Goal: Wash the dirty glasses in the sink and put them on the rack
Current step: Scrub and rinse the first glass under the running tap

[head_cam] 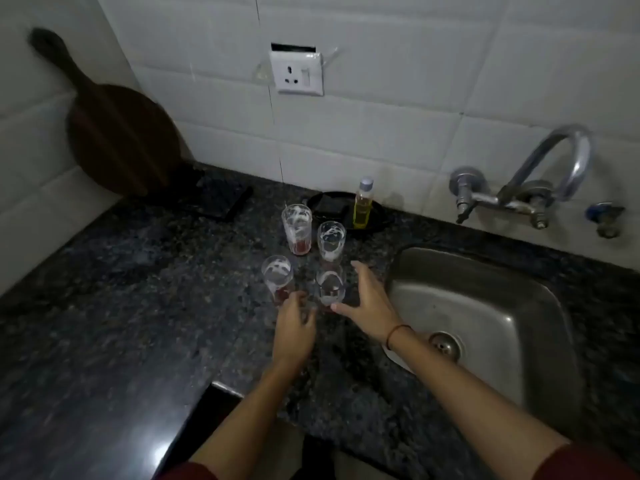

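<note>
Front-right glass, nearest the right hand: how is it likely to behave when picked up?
Probably fragile: the front-right glass looks thin and clear. Likely light, being nearly empty. Tall and narrow, so a sideways nudge could tip it.

You see four dirty glasses (pixel 296 228) standing upright, clustered at centre frame, streaked white inside; the two left ones hold red dregs. The steel sink (pixel 485 306) sits lower right

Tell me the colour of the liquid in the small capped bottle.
Yellow liquid in the small clear capped bottle; head view shows it.
</note>
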